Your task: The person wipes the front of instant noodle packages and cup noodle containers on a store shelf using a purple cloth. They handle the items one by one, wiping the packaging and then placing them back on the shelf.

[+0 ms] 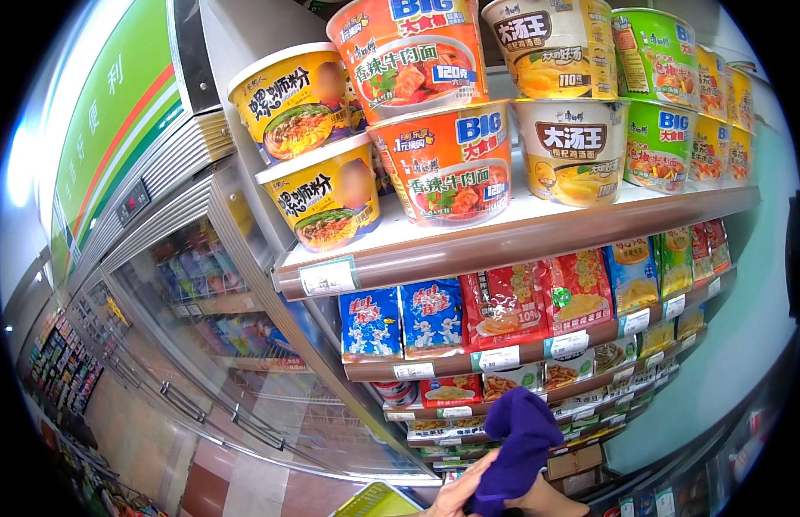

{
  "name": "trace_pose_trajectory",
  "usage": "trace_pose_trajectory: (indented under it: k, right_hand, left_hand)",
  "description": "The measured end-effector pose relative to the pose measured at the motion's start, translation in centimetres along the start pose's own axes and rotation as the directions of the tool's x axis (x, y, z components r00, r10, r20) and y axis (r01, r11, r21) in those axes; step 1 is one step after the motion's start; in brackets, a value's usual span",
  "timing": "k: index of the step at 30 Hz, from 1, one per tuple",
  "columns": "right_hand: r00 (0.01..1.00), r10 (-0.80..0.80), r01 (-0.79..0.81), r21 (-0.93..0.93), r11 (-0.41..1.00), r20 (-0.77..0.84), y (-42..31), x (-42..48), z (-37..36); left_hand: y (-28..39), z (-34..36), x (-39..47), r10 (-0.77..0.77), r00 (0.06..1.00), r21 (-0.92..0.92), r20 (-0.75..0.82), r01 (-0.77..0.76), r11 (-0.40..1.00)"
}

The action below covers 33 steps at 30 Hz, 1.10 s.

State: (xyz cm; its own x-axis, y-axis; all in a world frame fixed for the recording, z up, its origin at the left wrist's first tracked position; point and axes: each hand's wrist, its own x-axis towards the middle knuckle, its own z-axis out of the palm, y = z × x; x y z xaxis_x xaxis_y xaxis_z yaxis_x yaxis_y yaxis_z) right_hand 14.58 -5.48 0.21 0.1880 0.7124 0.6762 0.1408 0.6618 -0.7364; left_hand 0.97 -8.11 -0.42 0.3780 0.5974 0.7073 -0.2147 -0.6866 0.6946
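A bunched purple cloth rises between my two hands at the bottom of the view. My left hand grips its left side, fingers lying along the fabric. From the lower right comes my right hand, also on the cloth; folds hide most of its fingers. Directly behind the cloth are the lower shelf rows with flat food packets. Above them, large instant noodle tubs stand stacked two high on the top shelf, among them an orange tub and a cream tub.
Glass-door coolers with metal handles line the left side. A yellow-green basket sits at the bottom edge. Brown shelf lips carry price tags and project toward me. A cardboard box lies low behind my right hand.
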Motion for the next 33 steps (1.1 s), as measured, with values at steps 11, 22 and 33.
trace_pose_trajectory:
  k: [11, 22, 33]
  right_hand:
    - [0.973, 0.081, -0.085, -0.006, 0.996, -0.214, -0.2, 0.0, -1.2]
    - [0.958, 0.100, -0.109, -0.018, 0.994, -0.269, -0.1, 0.0, -1.5]
    - [0.944, 0.111, -0.126, -0.030, 0.992, -0.310, 0.0, -0.5, -2.4]
  left_hand:
    - [-0.1, 0.0, -0.4, 0.239, 0.960, -0.056, 0.149, -0.233, 0.971]
    - [2.9, -0.9, 1.2, 0.014, 0.960, -0.059, 0.281, 0.003, 0.998]
    - [-1.4, -9.6, 12.4, 0.188, 0.852, 0.702, -0.489, 0.257, 0.664]
